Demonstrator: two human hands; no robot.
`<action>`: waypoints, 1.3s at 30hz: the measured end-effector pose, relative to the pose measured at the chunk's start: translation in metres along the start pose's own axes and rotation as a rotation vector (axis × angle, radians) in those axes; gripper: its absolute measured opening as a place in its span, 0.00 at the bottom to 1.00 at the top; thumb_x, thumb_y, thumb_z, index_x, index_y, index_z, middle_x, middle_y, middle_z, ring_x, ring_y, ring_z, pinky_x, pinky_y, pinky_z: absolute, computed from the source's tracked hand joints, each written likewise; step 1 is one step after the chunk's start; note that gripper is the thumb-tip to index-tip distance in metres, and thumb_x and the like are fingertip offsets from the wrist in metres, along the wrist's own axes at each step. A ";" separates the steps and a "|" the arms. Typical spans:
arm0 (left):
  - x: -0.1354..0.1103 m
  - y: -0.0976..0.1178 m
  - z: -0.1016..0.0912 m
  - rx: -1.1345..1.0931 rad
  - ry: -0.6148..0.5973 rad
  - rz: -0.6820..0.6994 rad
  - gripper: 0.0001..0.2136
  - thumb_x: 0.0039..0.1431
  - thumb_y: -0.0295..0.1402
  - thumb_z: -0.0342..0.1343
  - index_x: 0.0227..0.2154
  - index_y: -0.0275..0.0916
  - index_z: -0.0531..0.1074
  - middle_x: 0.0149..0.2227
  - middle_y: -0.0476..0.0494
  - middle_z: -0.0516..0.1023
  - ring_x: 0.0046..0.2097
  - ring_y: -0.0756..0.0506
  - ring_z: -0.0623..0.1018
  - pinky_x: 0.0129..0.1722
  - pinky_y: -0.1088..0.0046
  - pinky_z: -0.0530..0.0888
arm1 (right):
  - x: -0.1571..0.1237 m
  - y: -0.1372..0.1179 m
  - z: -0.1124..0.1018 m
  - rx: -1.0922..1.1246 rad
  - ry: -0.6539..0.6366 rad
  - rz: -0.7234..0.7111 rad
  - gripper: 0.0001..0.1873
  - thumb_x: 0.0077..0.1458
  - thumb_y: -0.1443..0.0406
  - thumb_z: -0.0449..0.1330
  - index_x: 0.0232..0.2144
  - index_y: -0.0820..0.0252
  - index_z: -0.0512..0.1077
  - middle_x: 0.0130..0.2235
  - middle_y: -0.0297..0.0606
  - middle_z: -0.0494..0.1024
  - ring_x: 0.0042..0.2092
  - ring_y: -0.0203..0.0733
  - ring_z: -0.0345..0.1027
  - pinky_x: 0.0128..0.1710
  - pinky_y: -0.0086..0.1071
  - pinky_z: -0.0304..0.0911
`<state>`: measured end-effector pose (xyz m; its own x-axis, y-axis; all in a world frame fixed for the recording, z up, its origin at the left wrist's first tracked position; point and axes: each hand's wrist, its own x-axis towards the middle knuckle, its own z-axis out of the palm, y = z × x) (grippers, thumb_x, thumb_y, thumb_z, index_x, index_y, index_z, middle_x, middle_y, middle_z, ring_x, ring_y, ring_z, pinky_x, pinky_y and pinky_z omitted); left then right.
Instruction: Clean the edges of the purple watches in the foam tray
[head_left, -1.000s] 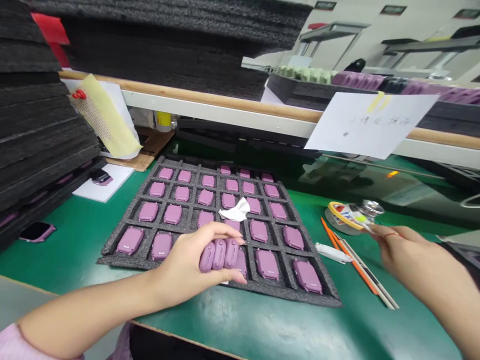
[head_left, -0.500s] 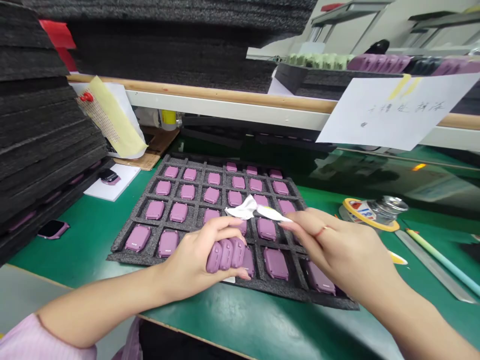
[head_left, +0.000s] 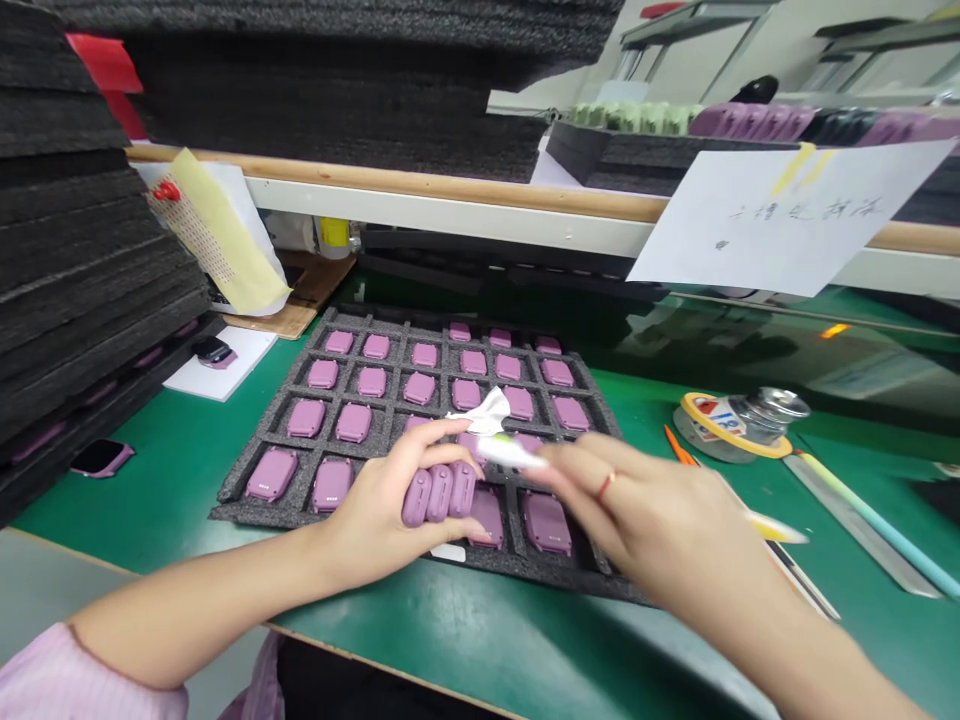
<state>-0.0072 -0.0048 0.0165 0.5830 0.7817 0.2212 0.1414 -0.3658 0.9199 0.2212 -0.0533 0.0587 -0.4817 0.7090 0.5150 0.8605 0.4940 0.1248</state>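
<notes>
My left hand (head_left: 382, 500) is shut on three purple rounded device bodies (head_left: 440, 492), held side by side over the black foam tray (head_left: 259, 510). Several more purple devices (head_left: 354, 422) sit one to a cell in the tray. My right hand (head_left: 637, 510), blurred by motion, pinches a small white tube with a green mark (head_left: 510, 452) just right of my left fingertips. A crumpled white tissue (head_left: 484, 412) sits at the tube's far end, close above my left fingers. I cannot tell whether it rests on the tray or hangs from the tube.
A green work mat (head_left: 465, 640) lies under the tray. To the right are a tape roll with a metal can (head_left: 735, 422) and a long ruler (head_left: 855, 520). Tall black foam stacks (head_left: 75, 250) rise at the left, and a paper note (head_left: 780, 220) hangs from a wooden rail.
My right hand has moved left from beside the tape roll to over the tray, bringing the white tube next to the tissue. My left hand still holds the three devices.
</notes>
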 end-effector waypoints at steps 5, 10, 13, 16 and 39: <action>-0.001 -0.002 0.000 -0.006 -0.012 0.061 0.32 0.55 0.34 0.68 0.60 0.44 0.61 0.49 0.43 0.80 0.53 0.41 0.79 0.57 0.65 0.72 | -0.001 -0.008 -0.002 0.104 -0.001 -0.035 0.24 0.72 0.61 0.46 0.27 0.58 0.72 0.21 0.31 0.68 0.20 0.32 0.61 0.20 0.29 0.52; -0.002 -0.002 0.002 -0.187 0.021 -0.024 0.29 0.55 0.33 0.69 0.57 0.45 0.62 0.46 0.45 0.80 0.46 0.44 0.81 0.53 0.64 0.75 | -0.021 0.032 0.005 -0.232 -0.018 0.275 0.25 0.70 0.53 0.46 0.31 0.57 0.76 0.26 0.38 0.75 0.21 0.39 0.66 0.18 0.32 0.50; -0.003 0.000 0.003 -0.251 -0.016 0.000 0.28 0.54 0.31 0.70 0.55 0.45 0.63 0.47 0.46 0.79 0.48 0.45 0.80 0.56 0.64 0.74 | -0.052 0.080 0.008 -0.259 -0.028 0.400 0.22 0.68 0.54 0.49 0.26 0.52 0.73 0.22 0.38 0.77 0.19 0.46 0.68 0.15 0.34 0.55; -0.005 0.002 0.004 -0.290 -0.038 0.012 0.28 0.54 0.31 0.70 0.54 0.46 0.63 0.48 0.46 0.79 0.50 0.45 0.80 0.56 0.64 0.76 | -0.086 0.120 0.012 -0.265 0.051 0.368 0.18 0.62 0.56 0.56 0.20 0.46 0.69 0.10 0.30 0.61 0.09 0.41 0.51 0.11 0.32 0.44; -0.005 0.004 0.002 -0.230 0.035 0.107 0.24 0.53 0.31 0.70 0.48 0.45 0.65 0.49 0.46 0.79 0.51 0.44 0.80 0.54 0.67 0.76 | 0.047 -0.027 0.022 1.195 -0.229 0.318 0.15 0.67 0.58 0.54 0.35 0.57 0.78 0.34 0.34 0.82 0.35 0.38 0.75 0.37 0.29 0.69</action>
<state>-0.0076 -0.0113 0.0179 0.5567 0.7632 0.3282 -0.1070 -0.3259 0.9393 0.1720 -0.0225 0.0608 -0.4015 0.8921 0.2071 0.3143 0.3467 -0.8838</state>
